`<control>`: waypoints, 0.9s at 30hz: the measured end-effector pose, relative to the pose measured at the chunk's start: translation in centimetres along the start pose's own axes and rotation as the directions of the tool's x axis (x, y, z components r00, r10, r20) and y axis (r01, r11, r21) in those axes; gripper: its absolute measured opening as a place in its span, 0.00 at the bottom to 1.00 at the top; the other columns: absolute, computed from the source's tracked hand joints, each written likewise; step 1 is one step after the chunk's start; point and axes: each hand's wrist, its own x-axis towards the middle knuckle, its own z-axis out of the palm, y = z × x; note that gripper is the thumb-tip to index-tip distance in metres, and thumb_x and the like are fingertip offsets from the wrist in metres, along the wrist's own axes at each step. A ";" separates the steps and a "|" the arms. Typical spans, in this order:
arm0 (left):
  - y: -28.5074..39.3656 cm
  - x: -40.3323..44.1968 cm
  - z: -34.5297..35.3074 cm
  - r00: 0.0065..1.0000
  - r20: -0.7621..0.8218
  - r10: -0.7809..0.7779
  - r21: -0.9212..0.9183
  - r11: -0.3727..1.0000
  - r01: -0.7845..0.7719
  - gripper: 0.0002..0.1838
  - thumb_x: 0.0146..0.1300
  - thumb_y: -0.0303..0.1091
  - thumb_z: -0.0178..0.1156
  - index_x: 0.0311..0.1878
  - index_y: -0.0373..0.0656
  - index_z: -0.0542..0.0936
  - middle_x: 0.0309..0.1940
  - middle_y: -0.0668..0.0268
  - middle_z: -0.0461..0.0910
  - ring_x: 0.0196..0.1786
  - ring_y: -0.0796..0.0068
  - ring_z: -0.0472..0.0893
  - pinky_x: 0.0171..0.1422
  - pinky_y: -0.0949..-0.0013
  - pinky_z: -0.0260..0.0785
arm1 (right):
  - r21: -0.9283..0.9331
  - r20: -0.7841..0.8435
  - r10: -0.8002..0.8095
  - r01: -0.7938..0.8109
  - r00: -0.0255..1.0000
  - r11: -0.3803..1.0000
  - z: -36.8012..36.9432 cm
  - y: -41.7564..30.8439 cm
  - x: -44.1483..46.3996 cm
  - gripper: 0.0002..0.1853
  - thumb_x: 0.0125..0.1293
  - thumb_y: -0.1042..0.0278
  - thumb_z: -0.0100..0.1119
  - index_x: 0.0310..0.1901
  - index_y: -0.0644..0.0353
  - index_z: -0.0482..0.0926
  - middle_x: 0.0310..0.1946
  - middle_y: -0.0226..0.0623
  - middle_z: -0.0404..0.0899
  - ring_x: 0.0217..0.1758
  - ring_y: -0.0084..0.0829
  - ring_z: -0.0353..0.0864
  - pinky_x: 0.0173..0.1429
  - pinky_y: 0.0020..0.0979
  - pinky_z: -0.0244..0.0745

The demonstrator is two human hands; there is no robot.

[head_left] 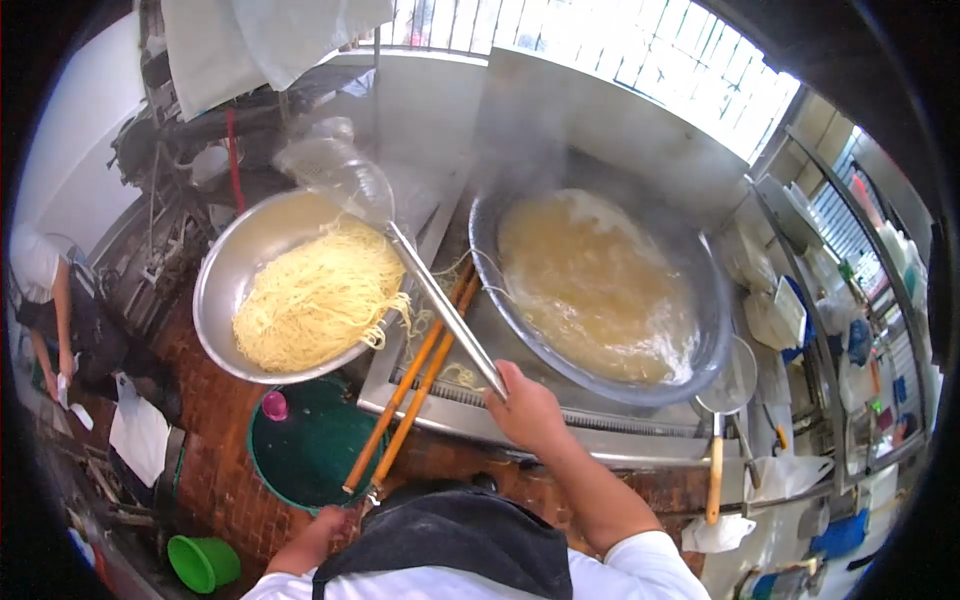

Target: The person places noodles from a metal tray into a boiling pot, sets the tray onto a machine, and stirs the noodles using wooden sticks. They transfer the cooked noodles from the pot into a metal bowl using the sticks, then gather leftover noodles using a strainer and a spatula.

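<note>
My right hand (528,408) is closed around the silver handle of a long-handled strainer (345,180). Its head hangs over the back rim of a wide steel bowl (215,300) and looks blurred. Yellow noodles (315,300) are heaped in that bowl, with some strands over its right rim. Two long wooden chopsticks (415,400) lie slanted across the front edge of the stove. My left hand (328,530) is low, by their near ends and apart from them; its fingers are too unclear to read. To the right, a large pot (585,385) holds cloudy, bubbling, steaming liquid.
Below the bowl stands a green tub (290,490) with a pink cup (274,405). A green bucket (203,563) is at lower left. Another strainer (728,380) with a wooden handle lies right of the pot. At far left, another person (65,300) works. Shelves (850,300) line the right.
</note>
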 end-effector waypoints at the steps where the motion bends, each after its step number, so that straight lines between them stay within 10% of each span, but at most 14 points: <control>1: -1.5 0.4 0.2 1.000 0.024 0.002 -0.102 0.995 0.000 0.16 0.62 0.47 0.56 0.27 0.45 0.79 0.21 0.63 0.79 0.18 0.71 0.77 0.20 0.66 0.66 | -0.010 -0.006 0.049 -0.049 0.999 0.999 0.1 0.2 0.1 0.20 0.61 0.59 0.59 0.53 0.56 0.70 0.30 0.46 0.79 0.31 0.50 0.79 0.36 0.43 0.74; 3: -4.5 1.7 0.7 0.991 0.119 -0.067 -0.450 0.886 0.114 0.16 0.62 0.45 0.55 0.27 0.45 0.80 0.22 0.62 0.80 0.19 0.71 0.77 0.20 0.66 0.66 | -0.030 -0.013 0.146 -0.146 0.989 0.989 -0.3 1.2 0.3 0.21 0.59 0.58 0.61 0.52 0.55 0.71 0.36 0.50 0.80 0.40 0.55 0.78 0.43 0.47 0.73; 5: -3.2 0.9 1.0 0.970 0.214 0.112 -0.278 0.959 -0.049 0.14 0.63 0.42 0.53 0.28 0.44 0.80 0.24 0.62 0.80 0.21 0.71 0.78 0.22 0.66 0.67 | -0.063 -0.060 0.252 -0.256 0.966 0.965 -2.1 2.4 0.0 0.18 0.60 0.59 0.61 0.50 0.55 0.73 0.35 0.48 0.80 0.38 0.53 0.79 0.42 0.45 0.74; 6: 0.6 -1.1 0.2 0.903 0.309 0.298 0.144 0.924 -0.354 0.14 0.63 0.41 0.52 0.29 0.43 0.80 0.24 0.61 0.81 0.22 0.70 0.78 0.23 0.65 0.68 | -0.056 -0.082 0.309 -0.313 0.948 0.948 -2.9 3.6 -0.3 0.18 0.60 0.58 0.60 0.50 0.54 0.73 0.35 0.49 0.80 0.39 0.53 0.79 0.43 0.46 0.74; 9: 14.7 -9.3 -1.7 0.841 0.533 -0.086 0.410 0.896 -0.168 0.13 0.65 0.37 0.49 0.43 0.39 0.77 0.30 0.66 0.80 0.35 0.71 0.80 0.37 0.67 0.74 | -0.106 -0.290 0.248 -0.289 0.924 0.952 -4.3 9.3 -2.0 0.16 0.60 0.59 0.62 0.47 0.57 0.75 0.36 0.52 0.80 0.39 0.54 0.79 0.43 0.45 0.74; 12: 27.7 -15.4 -3.7 0.818 0.519 0.248 0.249 0.872 -0.422 0.15 0.67 0.42 0.52 0.45 0.41 0.79 0.29 0.69 0.79 0.28 0.81 0.75 0.34 0.72 0.72 | 0.065 -0.310 0.311 -0.306 0.899 0.950 -6.1 15.3 -4.2 0.15 0.59 0.69 0.63 0.47 0.61 0.74 0.33 0.45 0.79 0.34 0.42 0.79 0.40 0.38 0.73; 17: 41.5 -11.1 -5.7 0.787 0.242 0.568 -0.047 0.817 -0.575 0.21 0.65 0.40 0.56 0.59 0.42 0.72 0.33 0.70 0.79 0.28 0.84 0.75 0.29 0.75 0.69 | 0.514 -0.238 0.588 -0.414 0.773 0.751 -10.3 26.0 -8.4 0.08 0.61 0.73 0.58 0.40 0.62 0.72 0.26 0.26 0.69 0.27 0.20 0.66 0.30 0.26 0.64; 23: 52.8 2.6 -7.6 0.758 -0.217 0.615 -0.066 0.766 -0.640 0.29 0.61 0.33 0.56 0.66 0.39 0.65 0.32 0.66 0.79 0.28 0.81 0.76 0.28 0.75 0.70 | 0.215 -0.382 0.629 -0.597 0.677 0.773 -16.1 45.9 -13.8 0.09 0.62 0.69 0.56 0.40 0.59 0.68 0.21 0.30 0.66 0.16 0.22 0.64 0.17 0.28 0.59; 27: 57.3 10.5 -7.4 0.561 -0.394 0.728 0.412 0.686 -0.600 0.33 0.55 0.28 0.55 0.67 0.42 0.64 0.37 0.57 0.81 0.38 0.66 0.80 0.42 0.65 0.73 | 0.137 -0.051 0.868 -0.858 0.494 0.496 -18.5 39.6 -11.1 0.13 0.63 0.68 0.55 0.47 0.61 0.67 0.24 0.36 0.69 0.17 0.27 0.68 0.16 0.31 0.64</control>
